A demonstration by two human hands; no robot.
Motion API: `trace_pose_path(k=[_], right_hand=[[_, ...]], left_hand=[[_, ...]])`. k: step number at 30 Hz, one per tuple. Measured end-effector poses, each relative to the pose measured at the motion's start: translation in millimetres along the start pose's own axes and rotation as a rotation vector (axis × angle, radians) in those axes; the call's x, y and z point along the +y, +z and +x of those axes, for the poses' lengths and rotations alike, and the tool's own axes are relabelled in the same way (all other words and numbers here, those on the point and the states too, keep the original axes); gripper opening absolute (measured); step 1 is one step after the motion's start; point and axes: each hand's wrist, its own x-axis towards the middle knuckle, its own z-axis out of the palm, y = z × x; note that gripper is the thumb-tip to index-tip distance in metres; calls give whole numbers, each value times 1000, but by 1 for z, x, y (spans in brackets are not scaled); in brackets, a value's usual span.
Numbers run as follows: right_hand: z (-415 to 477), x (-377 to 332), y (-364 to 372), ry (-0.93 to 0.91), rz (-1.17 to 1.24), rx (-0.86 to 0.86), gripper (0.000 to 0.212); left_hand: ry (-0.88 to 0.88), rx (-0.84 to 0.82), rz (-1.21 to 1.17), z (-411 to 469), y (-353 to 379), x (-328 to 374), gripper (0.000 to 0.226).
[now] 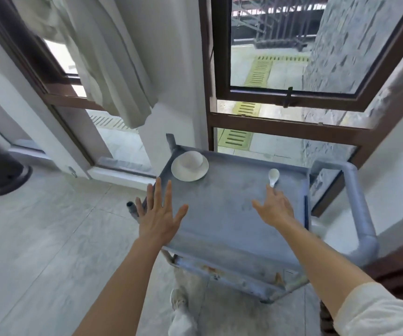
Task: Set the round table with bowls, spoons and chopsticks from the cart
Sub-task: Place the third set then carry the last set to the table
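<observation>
Spoon: a white ceramic soup spoon (273, 177) lies on the cart's top tray, toward the far right side. Its handle points back at the person and its scoop away, so its long axis runs almost in line with the reaching right arm.
Right hand (274, 207): fingers are stretched forward and parted, holding nothing. The leading fingertip is at the tip of the spoon handle, but whether it touches or stops just short I cannot tell.
Left hand (160, 209): flat, with all 5 digits spread, it hovers over the tray's left rim and holds nothing. It is well apart from the spoon.
Nearer hand: the right one, I would say, and it only needs to go straight ahead along the handle.
Cart (219, 229): a worn grey metal trolley with a tubular push handle (355, 190) on its right side.
Dark strip (306, 209): a slim dark thing lies along the tray's right rim, just beside the right hand. It may be chopsticks, but I cannot tell.
In the way: nothing lies between the right hand and the spoon. The right rim and the push handle stand close by on the outer side.
Bowl (192, 160): 1 small white bowl stands upright on a white saucer (181, 174) at the tray's far left corner, ahead of the left hand.
Beyond: a white pillar, a pale curtain (103, 69) and brown window frames (290, 122).
Round table: not in view.
</observation>
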Motion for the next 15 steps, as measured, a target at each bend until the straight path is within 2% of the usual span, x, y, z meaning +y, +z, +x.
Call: trace_pose_path(k=[4, 8, 12, 15], right_hand=[[72, 2, 21, 250, 131, 7, 64], [125, 3, 40, 501, 261, 75, 67], [153, -5, 58, 617, 240, 144, 69], [165, -18, 70, 654, 275, 175, 54]], left_hand=[[101, -61, -19, 79, 23, -25, 82], [209, -143, -8, 158, 38, -46, 77], [360, -263, -9, 224, 56, -57, 66], [487, -310, 29, 270, 69, -57, 62]])
